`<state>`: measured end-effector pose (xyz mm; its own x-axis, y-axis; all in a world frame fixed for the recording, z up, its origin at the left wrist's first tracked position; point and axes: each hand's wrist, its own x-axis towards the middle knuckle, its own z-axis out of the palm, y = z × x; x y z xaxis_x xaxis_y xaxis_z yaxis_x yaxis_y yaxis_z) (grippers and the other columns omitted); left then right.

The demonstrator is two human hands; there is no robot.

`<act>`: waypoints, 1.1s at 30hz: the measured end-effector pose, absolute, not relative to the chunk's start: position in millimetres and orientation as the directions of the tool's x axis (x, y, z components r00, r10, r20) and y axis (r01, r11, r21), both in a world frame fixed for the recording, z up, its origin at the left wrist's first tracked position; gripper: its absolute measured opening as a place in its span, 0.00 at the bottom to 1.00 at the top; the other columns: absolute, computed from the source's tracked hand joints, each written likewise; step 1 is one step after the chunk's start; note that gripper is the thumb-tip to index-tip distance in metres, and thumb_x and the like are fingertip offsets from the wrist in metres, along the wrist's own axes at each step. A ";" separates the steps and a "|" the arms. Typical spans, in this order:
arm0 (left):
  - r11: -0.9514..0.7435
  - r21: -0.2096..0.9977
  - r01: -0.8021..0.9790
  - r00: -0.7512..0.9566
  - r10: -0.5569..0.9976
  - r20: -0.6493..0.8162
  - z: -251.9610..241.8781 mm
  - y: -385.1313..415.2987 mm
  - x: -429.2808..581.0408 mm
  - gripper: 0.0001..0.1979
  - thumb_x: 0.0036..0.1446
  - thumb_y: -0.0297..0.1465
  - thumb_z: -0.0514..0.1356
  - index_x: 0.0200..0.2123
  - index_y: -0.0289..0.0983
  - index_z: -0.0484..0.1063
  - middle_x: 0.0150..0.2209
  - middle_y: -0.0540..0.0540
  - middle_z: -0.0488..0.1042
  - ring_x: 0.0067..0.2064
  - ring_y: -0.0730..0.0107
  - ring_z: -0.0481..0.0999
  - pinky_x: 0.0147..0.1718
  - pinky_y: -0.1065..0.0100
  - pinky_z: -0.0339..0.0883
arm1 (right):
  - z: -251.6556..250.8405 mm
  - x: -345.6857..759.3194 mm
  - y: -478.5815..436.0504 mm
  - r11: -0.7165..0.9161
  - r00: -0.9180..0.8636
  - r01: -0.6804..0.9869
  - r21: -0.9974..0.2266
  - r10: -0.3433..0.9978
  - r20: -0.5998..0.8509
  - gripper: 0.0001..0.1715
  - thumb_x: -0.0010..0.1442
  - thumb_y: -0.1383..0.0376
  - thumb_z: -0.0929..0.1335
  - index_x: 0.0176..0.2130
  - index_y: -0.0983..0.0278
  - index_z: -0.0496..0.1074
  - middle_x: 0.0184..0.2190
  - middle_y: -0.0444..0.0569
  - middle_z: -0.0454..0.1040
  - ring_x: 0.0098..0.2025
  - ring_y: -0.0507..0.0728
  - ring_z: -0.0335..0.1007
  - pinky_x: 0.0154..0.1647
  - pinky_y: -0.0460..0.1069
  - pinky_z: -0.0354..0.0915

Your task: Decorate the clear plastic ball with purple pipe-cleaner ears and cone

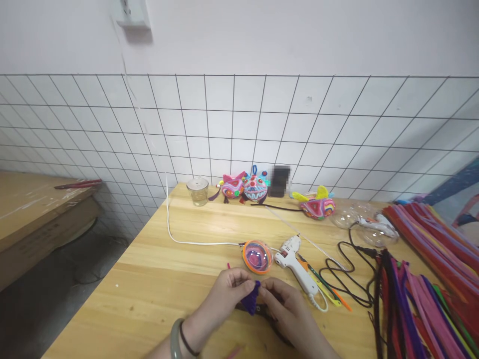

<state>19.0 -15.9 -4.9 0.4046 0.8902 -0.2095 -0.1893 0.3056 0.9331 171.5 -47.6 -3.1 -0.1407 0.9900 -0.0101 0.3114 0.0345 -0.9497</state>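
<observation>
My left hand (224, 296) and my right hand (286, 304) meet low in the middle of the wooden table (157, 279). Both pinch a small purple pipe cleaner piece (251, 298) between their fingertips. Just beyond the hands lies a clear half-dome (257, 256) with an orange rim and swirled pink and purple filling. A white glue gun (296, 263) lies to the right of the dome, its cord trailing towards me.
Bundles of coloured pipe cleaners (419, 279) cover the right side. Black cables (350, 271) coil beside them. Colourful finished figures (245, 187), a glass jar (197, 191) and a white cable (187, 239) lie near the tiled wall. Cardboard boxes (33, 214) stand at left.
</observation>
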 end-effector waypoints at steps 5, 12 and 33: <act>0.340 0.914 -0.220 0.374 0.895 -0.243 -9.8 -14.5 17.6 0.18 0.39 0.42 0.68 0.21 0.32 0.71 0.18 0.51 0.69 0.19 0.78 0.63 0.21 0.75 0.57 | 4.2 175.2 -46.8 0.266 -0.244 0.428 -0.864 0.954 0.173 0.14 0.61 0.61 0.62 0.34 0.63 0.75 0.29 0.49 0.75 0.32 0.56 0.70 0.34 0.47 0.64; 0.369 0.897 -0.244 0.399 0.881 -0.254 -11.7 -13.9 16.7 0.19 0.38 0.43 0.68 0.21 0.31 0.71 0.17 0.51 0.69 0.19 0.79 0.64 0.20 0.75 0.58 | 2.7 178.3 -45.4 0.248 -0.239 0.431 -0.867 0.958 0.155 0.15 0.61 0.61 0.62 0.30 0.64 0.74 0.28 0.49 0.75 0.31 0.56 0.70 0.32 0.47 0.66; 0.650 0.644 -0.404 0.616 0.714 -0.334 -2.3 -18.4 12.0 0.12 0.36 0.31 0.71 0.21 0.30 0.74 0.18 0.49 0.72 0.20 0.79 0.69 0.23 0.76 0.59 | 6.5 178.2 -51.1 0.144 -0.305 0.193 -0.971 0.949 0.080 0.14 0.58 0.58 0.65 0.29 0.65 0.72 0.25 0.46 0.71 0.30 0.54 0.67 0.32 0.46 0.64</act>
<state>12.0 -18.4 -2.3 0.6156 0.7136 -0.3344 -0.4035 0.6500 0.6440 178.2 -51.1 6.5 -0.3053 0.9489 0.0805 0.1926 0.1443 -0.9706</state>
